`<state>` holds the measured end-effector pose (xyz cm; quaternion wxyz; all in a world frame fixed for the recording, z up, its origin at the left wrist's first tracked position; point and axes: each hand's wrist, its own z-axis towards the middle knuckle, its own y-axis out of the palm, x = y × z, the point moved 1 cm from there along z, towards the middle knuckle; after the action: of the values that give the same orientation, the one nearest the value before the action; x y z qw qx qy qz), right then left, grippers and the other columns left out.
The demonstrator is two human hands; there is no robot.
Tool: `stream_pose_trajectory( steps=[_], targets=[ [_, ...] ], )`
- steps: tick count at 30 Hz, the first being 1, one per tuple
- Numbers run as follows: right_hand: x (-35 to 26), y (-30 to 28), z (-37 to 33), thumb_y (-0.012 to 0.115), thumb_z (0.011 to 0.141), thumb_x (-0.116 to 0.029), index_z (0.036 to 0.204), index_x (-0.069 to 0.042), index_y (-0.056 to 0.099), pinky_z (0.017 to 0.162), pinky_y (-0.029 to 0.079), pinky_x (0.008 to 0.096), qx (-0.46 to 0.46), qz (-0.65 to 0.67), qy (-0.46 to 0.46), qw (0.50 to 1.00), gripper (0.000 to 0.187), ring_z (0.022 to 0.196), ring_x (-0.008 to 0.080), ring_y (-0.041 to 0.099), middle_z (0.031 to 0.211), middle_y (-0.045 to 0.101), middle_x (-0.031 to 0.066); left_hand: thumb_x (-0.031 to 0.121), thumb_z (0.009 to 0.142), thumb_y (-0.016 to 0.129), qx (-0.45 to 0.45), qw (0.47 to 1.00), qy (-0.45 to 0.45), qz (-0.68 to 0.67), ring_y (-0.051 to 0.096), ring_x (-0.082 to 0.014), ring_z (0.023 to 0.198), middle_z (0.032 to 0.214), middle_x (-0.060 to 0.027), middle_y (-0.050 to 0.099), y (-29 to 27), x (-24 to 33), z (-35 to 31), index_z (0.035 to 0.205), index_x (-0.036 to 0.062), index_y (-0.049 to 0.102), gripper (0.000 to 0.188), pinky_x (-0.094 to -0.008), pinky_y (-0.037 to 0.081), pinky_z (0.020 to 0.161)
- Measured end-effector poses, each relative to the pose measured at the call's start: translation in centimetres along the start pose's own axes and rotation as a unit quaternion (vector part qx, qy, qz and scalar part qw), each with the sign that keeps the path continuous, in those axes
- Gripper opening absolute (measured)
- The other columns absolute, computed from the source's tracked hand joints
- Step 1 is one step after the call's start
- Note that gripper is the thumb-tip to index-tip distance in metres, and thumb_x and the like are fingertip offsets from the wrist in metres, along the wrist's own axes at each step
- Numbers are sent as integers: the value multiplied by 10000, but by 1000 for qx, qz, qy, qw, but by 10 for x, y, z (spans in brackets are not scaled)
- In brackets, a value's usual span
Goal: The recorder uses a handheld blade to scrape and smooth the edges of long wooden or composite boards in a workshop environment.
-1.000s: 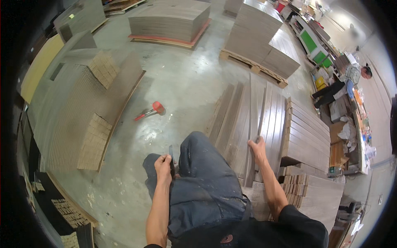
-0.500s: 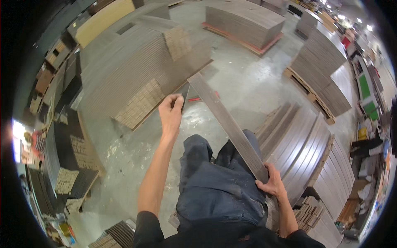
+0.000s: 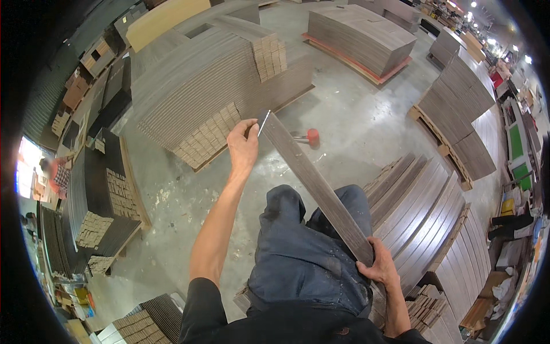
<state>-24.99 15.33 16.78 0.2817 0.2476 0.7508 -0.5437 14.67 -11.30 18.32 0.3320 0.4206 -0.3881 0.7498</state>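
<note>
A long grey wood-grain board (image 3: 318,184) lies slantwise over my lap, its far end pointing up and left. My right hand (image 3: 379,262) is wrapped round the near end, thumb on top. At the far end, my left hand (image 3: 243,146) pinches a thin, whitish rod-like piece (image 3: 264,122) between thumb and fingers. The thin piece stands along the end edge of the board; whether it touches the board I cannot tell. On the floor beyond the board lies a mallet (image 3: 312,136) with a red head, its handle partly hidden.
Close on my right sits a pile of grey boards (image 3: 409,212). Ahead to the left is a large stack of grey panels (image 3: 195,97). Further stacks stand on a red-edged pallet (image 3: 355,37) and a wooden pallet (image 3: 438,137). Far left, a person (image 3: 57,175) stands near dark panels.
My left hand has come up and right, bringing the thin piece to the board's far end. The view has shifted, and the mallet's red head now shows clearly. My right hand keeps its grip.
</note>
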Motion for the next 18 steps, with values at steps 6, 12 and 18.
stream_pose_trajectory(
  steps=[6, 12, 18],
  targets=[
    [-6, 0, 0, 804, 696, -267, 1356, 3, 487, 949, 508, 465, -5, -11, -6, 1000, 780, 1077, 440, 646, 1131, 645, 278, 53, 941, 680, -11, 993, 111, 35, 635, -196, 776, 878, -120, 702, 2, 0, -19, 1113, -8, 751, 195, -327, 508, 732],
    [-9, 0, 4, 801, 698, -271, 1365, -4, 485, 952, 505, 473, -6, -15, 20, 1000, 786, 1086, 435, 644, 1136, 644, 276, 19, 929, 697, -128, 978, 166, 0, 594, -188, 726, 831, -125, 662, 24, 21, -94, 1132, 8, 753, 211, -313, 475, 661],
    [-18, -3, 1, 798, 698, -278, 1373, -3, 481, 966, 503, 468, -15, -11, 27, 999, 795, 1116, 433, 636, 1164, 643, 275, 7, 926, 696, 3, 994, 96, 44, 621, -194, 747, 850, -115, 677, 3, 10, -49, 1101, 2, 753, 184, -321, 485, 661]
  ],
)
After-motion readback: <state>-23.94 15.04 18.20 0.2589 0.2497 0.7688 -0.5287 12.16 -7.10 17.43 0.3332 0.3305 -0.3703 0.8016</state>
